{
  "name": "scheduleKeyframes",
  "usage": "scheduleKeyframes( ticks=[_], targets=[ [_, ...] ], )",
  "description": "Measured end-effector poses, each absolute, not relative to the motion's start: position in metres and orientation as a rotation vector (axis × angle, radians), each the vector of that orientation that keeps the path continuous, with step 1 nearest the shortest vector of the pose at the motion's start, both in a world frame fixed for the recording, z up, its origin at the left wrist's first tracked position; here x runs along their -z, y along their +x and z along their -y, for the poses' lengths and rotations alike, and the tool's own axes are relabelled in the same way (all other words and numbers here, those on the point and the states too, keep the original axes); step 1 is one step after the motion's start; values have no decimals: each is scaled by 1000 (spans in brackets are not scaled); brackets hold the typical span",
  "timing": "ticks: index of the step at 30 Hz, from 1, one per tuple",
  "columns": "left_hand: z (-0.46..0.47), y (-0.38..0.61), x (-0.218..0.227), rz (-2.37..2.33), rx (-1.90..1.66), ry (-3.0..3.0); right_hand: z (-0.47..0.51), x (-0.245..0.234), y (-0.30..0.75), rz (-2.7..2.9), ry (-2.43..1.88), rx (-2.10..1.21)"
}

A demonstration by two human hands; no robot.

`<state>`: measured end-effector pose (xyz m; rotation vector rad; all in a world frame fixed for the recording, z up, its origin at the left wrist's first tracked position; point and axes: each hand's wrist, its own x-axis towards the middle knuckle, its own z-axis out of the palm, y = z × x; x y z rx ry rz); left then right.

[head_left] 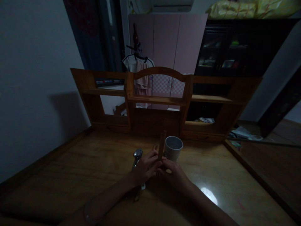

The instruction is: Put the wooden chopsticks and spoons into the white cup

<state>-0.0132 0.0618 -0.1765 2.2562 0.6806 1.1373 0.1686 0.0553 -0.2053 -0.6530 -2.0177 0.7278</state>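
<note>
Between my two hands stands a close bundle of brown chopsticks (162, 144), nearly upright above the desk. My left hand (146, 166) is closed around its lower part from the left. From the right, my right hand (175, 174) pinches the lower end, its fingertips meeting those of the left. A grey cup (174, 153) stands just behind my right hand. Left of the bundle lies a shiny metal spoon (138, 153), its handle partly hidden under my left hand. Other slim utensils show below that wrist, too dark to name.
The wooden desk (94, 163) has a raised edge (256, 179) on the right. A wooden shelf unit (157, 100) runs along its back. A wall (39, 88) borders the left side. Light glares off the desktop at the right.
</note>
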Motion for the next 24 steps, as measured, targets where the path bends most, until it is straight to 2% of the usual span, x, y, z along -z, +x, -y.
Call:
scheduleKeyframes(
  ticks=[8, 14, 18, 24],
  targets=[
    [-62, -15, 176, -723, -1140, 2229, -54, 210, 168, 2017, -722, -663],
    [-96, -22, 190, -1308, -1319, 2090, -50, 203, 170, 1890, -860, -507],
    [-113, -31, 206, -1644, -1045, 2167, -49, 197, 175, 1777, -971, -419],
    [-113, -34, 223, -1778, -741, 2253, -52, 199, 174, 1734, -1006, -410]
  ],
)
